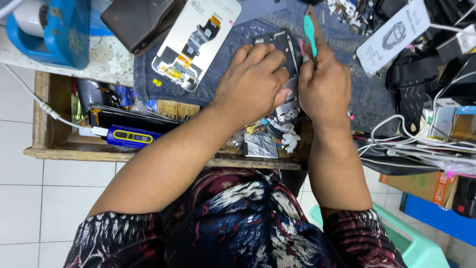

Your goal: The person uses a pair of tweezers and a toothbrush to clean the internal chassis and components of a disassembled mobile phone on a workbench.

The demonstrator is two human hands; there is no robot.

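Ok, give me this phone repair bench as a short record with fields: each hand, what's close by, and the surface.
left hand: pressed flat on the opened phone frame, holding it down
right hand: grips a teal pry tool, tip up, beside the frame
surface: denim cloth over the bench
nearby: detached screen panel lying back side up, left of the frame
drawer: open wooden drawer with a blue device

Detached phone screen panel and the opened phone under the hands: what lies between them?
Head view: only bare denim cloth lies between the screen panel and the opened phone.
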